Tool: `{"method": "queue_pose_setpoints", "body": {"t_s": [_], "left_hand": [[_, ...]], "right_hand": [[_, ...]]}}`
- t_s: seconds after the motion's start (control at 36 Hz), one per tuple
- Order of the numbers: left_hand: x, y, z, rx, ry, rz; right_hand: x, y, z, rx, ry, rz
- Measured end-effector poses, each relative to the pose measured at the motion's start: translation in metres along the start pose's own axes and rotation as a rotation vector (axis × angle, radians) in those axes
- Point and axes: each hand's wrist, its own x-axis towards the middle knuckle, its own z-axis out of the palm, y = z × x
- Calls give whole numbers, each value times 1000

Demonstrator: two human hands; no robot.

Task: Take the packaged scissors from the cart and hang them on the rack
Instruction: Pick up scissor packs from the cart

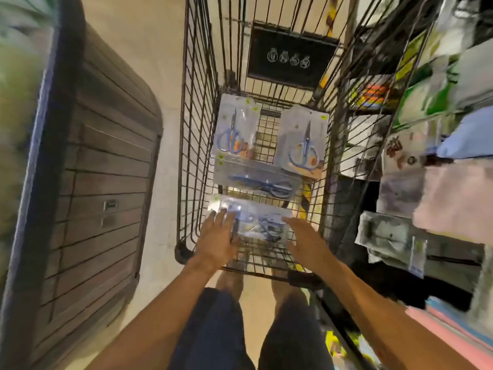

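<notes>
Glowing warm and fairly dim overhead. Smearing with motion blur toward both edges, worst on the rack (440,116). Bending straight lines at the borders. Glaring off packs (256,177) in the cart (197,129); staying sharpest mid-frame.

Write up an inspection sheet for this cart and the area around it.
Surface: wire cart, mesh floor showing between packs.
Job's things: four scissors packs; far-left pack, far-right pack, middle pack lying crosswise, nearest pack.
Clutter: dark placard at the cart's far end.
Grippers: left hand flat, fingers straight on the nearest pack's left end; right hand open at its right end, contact unclear from blur.
Cables: nothing seen.
Surroundings: wooden bin left; rack of hanging packaged goods right, blurred.
</notes>
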Motion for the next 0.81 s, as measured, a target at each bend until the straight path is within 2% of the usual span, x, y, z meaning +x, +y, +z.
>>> {"method": "queue_pose_setpoints", "body": {"t_s": [0.11,0.19,0.31,0.56,0.69,0.81], "left_hand": [[26,-14,26,52,1,8],[39,-20,43,80,-10,7],[52,-24,53,166,6,19],[54,-34,51,-28,12,-7],[59,-48,57,-16,-49,-37],[63,-56,62,27,-90,-43]], "right_hand": [[33,10,20,55,-62,50],[53,16,33,122,-42,65],[84,17,47,89,-32,19],[114,28,70,-106,47,-149],[124,28,81,-176,39,-112],[126,23,86,-118,128,-47]]}}
